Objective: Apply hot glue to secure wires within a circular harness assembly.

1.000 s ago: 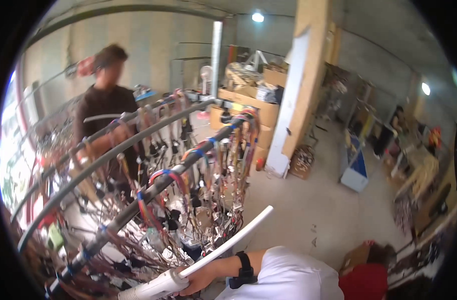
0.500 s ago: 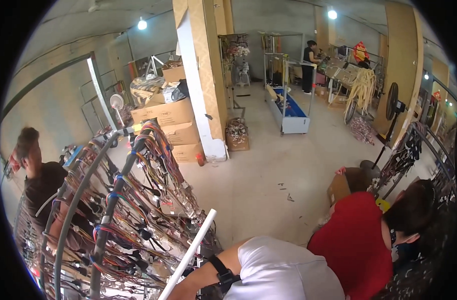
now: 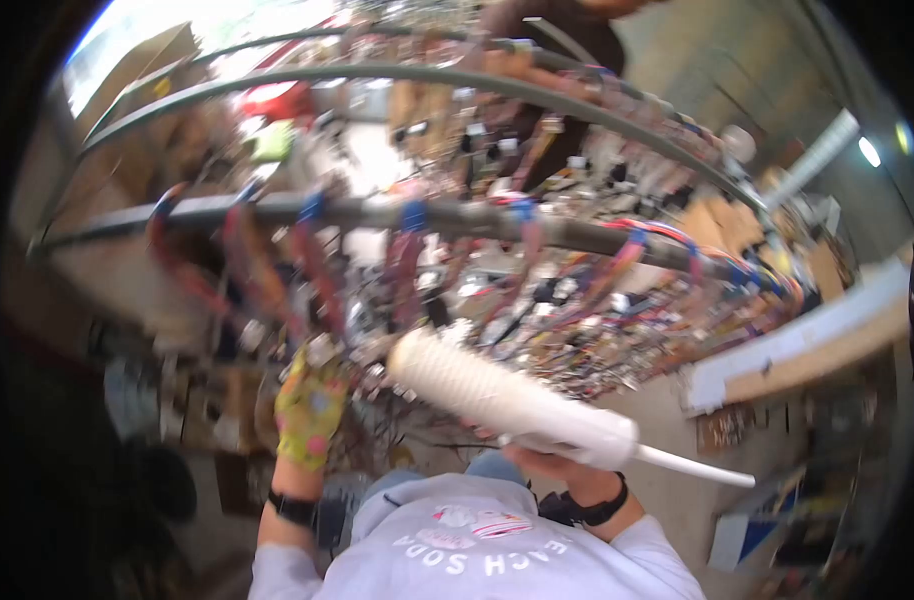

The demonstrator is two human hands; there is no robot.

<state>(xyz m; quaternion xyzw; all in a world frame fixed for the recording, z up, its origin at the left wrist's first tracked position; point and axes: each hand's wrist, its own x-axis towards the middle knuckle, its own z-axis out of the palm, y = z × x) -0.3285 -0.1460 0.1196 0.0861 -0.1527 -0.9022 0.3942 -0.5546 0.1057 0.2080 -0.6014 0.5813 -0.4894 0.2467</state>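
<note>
My right hand (image 3: 552, 462) clasped a white ribbed tube (image 3: 507, 400) | gloved left hand (image 3: 309, 405), grip unclear, reached among hanging cables (image 3: 417, 270) | grey rail (image 3: 377, 212) above.

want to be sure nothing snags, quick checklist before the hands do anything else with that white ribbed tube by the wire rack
1. Right hand grips the white ribbed tube near its narrow end: ok.
2. Left hand, in a yellow patterned glove, is up among the hanging wire bundles: ok, though what it grips: cannot tell, blurred.
3. Tube's wide end sits clear of the wires: not ok, it lies right against them.
4. Grey rack bar overhead is free of the tube: ok.
5. Other person behind the rack is clear of both hands: ok.
6. Picture sharp enough to judge small snags: not ok.
</note>
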